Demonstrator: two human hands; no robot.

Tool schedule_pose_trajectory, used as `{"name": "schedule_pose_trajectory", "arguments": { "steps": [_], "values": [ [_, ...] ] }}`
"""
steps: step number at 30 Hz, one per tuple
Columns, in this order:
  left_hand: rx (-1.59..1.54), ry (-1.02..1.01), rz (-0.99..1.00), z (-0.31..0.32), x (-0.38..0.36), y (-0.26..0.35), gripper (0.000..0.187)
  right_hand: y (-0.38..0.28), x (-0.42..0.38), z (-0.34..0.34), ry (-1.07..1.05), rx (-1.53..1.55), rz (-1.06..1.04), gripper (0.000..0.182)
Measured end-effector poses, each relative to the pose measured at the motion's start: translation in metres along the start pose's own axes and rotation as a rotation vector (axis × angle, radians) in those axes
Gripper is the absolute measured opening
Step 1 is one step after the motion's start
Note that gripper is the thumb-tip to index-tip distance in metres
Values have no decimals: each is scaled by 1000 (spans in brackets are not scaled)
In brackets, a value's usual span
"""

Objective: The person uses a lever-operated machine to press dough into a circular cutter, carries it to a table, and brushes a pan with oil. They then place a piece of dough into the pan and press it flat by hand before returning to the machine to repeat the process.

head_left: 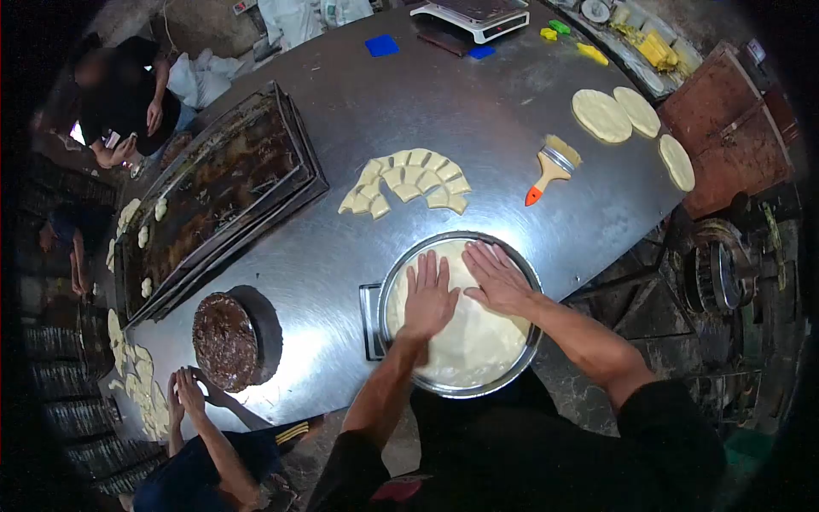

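Observation:
Both of my hands press flat on a sheet of pale dough [465, 346] that lines a round metal pan [386, 294] at the table's front edge. My left hand [430, 299] lies on the dough left of centre, fingers stretched toward the far rim. To its right, my right hand [499, 282] is spread near the pan's far right side, fingers pointing up and left. Neither hand grips anything. Beyond the pan, cut dough pieces [414, 175] lie in a fan shape. A wide brush [554, 168] with an orange-tipped handle rests to the right of them.
Flat dough rounds [601, 116] lie at the far right of the metal table [503, 94]. Stacked baking trays [222, 188] and a round pan with dark filling [225, 341] stand left. A co-worker's hands [188, 392] are at lower left. A scale [478, 21] sits at the back.

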State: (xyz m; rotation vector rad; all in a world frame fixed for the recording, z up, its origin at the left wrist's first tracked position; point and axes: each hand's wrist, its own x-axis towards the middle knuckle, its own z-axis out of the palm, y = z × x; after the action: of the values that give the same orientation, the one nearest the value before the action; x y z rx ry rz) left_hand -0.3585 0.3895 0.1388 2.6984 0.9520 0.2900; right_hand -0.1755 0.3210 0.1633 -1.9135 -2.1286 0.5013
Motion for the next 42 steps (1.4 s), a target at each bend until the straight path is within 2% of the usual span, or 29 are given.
{"name": "schedule_pose_trajectory", "arguments": {
  "steps": [1, 3, 4, 5, 7, 8, 10, 11, 13, 14, 15, 17, 18, 19, 22, 24, 25, 27, 28, 29, 31, 33, 35, 36, 39, 40, 41, 42],
  "values": [
    [4, 2, 5, -13, -1, -7, 59, -4, -6, 6, 18, -65, 58, 66],
    [-435, 238, -113, -46, 14, -38, 44, -26, 16, -16, -182, 10, 270, 68],
    [-192, 496, -15, -61, 21, -48, 31, -27, 20, -7, -93, -12, 200, 67],
    [-184, 507, -15, -57, 20, -61, 31, -26, 22, 7, -7, -33, 129, 66],
    [-243, 197, -228, -33, -1, -81, 26, -22, 36, 17, 49, -144, -8, 66],
    [-241, 202, -231, -42, -9, -78, 26, -27, 48, 12, -16, -86, -10, 68],
    [-369, -202, -557, -70, -29, -67, 27, -67, 56, 22, -66, -18, 10, 69],
    [-364, -193, -553, -69, -36, -69, 27, -85, 56, 29, -109, 50, 45, 69],
    [-356, 5, -372, -54, -52, -74, 30, -113, 28, 55, -28, -47, -150, 70],
    [-421, 48, -336, -46, -48, -80, 35, -113, 29, 57, -141, 40, -224, 69],
    [-423, 51, -350, -38, -44, -83, 35, -110, 38, 39, -152, 41, -234, 69],
    [-514, 114, -234, -28, -44, -93, 39, -112, 61, -7, -533, 155, -110, 70],
    [-468, 125, -221, -18, -52, -97, 40, -106, 56, 8, -187, 110, 117, 69],
    [-410, 122, -267, -20, -58, -87, 41, -78, 46, 47, 77, -110, -40, 70],
    [-440, 172, -308, -19, -82, -72, 42, -77, 52, 36, 24, -74, -81, 70],
    [-112, 133, -409, -20, -101, -57, 43, -66, 44, 28, 29, 23, -1, 69],
    [-134, 124, -397, -21, -100, -46, 43, -58, 38, 30, 20, 11, 22, 69],
    [178, 295, -419, -30, -86, -27, 45, -46, 37, 33, -43, 49, -45, 67],
    [-17, 302, -277, -30, -68, -25, 47, -38, 41, 28, -135, 195, -14, 67],
    [-168, 298, -127, -28, -48, -20, 50, -35, 28, 30, -142, 195, 11, 67],
    [26, 139, 99, -23, -19, -16, 55, -23, 17, 24, -9, -49, 23, 68],
    [11, 98, 68, -14, -19, -22, 58, -23, 15, 8, -13, -100, 16, 70],
    [0, 52, 7, -6, -27, -23, 61, -25, 24, -5, -106, 43, 102, 72],
    [3, 39, -55, -6, -30, -24, 64, -15, 11, 14, 8, -115, 4, 69],
    [39, -12, -168, -9, -32, -12, 65, -17, 14, 15, 62, 5, -26, 64],
    [95, -1, -53, -13, -24, -7, 65, -14, 18, 10, -11, 113, 13, 63],
    [151, 21, 62, -15, -13, -5, 65, -23, 16, -2, 37, 296, 120, 65],
    [89, 19, 84, -8, -7, -10, 66, -23, 1, 11, 124, 191, 201, 64]
  ]
}}
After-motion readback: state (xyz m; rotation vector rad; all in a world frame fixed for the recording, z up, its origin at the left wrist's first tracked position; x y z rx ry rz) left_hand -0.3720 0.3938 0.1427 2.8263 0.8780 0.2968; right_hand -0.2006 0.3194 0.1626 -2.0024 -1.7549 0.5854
